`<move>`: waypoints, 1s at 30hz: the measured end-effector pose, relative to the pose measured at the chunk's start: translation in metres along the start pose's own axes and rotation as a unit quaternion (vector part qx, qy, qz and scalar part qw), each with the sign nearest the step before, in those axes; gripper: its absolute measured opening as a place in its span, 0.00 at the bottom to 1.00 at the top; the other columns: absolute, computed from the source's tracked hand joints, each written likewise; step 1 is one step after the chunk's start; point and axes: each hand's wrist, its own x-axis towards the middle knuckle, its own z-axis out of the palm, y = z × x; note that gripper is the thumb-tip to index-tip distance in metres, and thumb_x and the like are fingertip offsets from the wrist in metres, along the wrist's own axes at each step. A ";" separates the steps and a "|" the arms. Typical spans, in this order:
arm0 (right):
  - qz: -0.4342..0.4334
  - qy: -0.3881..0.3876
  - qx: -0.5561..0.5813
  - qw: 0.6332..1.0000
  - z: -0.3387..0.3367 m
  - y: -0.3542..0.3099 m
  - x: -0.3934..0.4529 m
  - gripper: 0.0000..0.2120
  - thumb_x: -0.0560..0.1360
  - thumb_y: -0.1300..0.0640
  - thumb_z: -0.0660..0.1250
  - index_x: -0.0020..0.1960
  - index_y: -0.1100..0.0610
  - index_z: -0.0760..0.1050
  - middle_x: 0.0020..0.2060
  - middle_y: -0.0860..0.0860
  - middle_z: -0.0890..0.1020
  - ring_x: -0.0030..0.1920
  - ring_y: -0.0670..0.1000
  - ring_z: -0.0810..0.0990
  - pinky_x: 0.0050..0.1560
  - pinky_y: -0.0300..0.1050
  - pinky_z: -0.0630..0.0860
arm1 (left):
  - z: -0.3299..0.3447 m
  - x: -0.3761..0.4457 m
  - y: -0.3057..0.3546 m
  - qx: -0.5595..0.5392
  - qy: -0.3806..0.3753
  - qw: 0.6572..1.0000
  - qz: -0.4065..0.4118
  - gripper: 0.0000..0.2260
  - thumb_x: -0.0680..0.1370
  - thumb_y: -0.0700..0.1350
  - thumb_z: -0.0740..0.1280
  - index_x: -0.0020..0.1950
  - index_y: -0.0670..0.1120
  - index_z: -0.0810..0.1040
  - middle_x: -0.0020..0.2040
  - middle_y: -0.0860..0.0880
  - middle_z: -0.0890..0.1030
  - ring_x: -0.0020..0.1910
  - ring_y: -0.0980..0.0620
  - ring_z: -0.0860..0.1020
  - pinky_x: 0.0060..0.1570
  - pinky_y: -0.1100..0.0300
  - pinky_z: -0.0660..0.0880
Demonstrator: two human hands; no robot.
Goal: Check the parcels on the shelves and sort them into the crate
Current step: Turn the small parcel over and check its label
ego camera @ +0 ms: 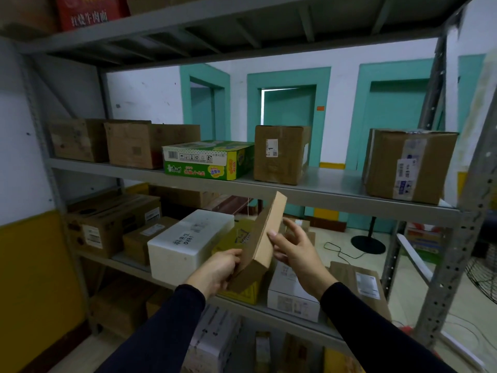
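Grey metal shelves (269, 188) stand before a white wall with green door frames, and cartons sit on each level. Left hand (216, 270) grips the low end of a flat brown parcel (259, 243), which is tilted up on its edge in front of the middle level, above a yellow box (242, 293). Probably it is held so to read a side or a label. Right hand (294, 250) has relaxed, spread fingers; its thumb touches the parcel's edge, I think to steady or turn it. No crate is visible.
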 end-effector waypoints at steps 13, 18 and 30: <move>0.010 0.019 -0.002 1.000 0.000 0.008 -0.001 0.38 0.73 0.47 0.74 0.77 0.49 0.60 0.57 0.49 0.78 0.57 0.55 0.83 0.61 0.52 0.80 | -0.004 0.001 -0.003 -0.063 0.012 0.998 0.017 0.14 0.85 0.40 0.56 0.68 0.46 0.75 0.53 0.43 0.81 0.48 0.46 0.80 0.39 0.54 0.77; 0.000 0.088 -0.032 0.996 -0.015 0.006 0.001 0.17 0.82 0.61 0.64 0.71 0.55 0.71 0.58 0.55 0.81 0.56 0.54 0.82 0.54 0.47 0.81 | -0.018 -0.003 0.010 -0.156 0.046 0.983 0.080 0.15 0.81 0.37 0.64 0.67 0.47 0.73 0.56 0.40 0.81 0.53 0.43 0.80 0.40 0.52 0.77; 0.111 -0.020 -0.068 0.991 -0.006 0.011 -0.009 0.20 0.80 0.40 0.62 0.69 0.46 0.68 0.56 0.44 0.80 0.53 0.45 0.82 0.39 0.36 0.78 | 0.017 -0.022 0.031 -0.112 -0.030 0.974 0.193 0.19 0.81 0.46 0.66 0.72 0.51 0.72 0.58 0.45 0.83 0.55 0.46 0.82 0.46 0.54 0.80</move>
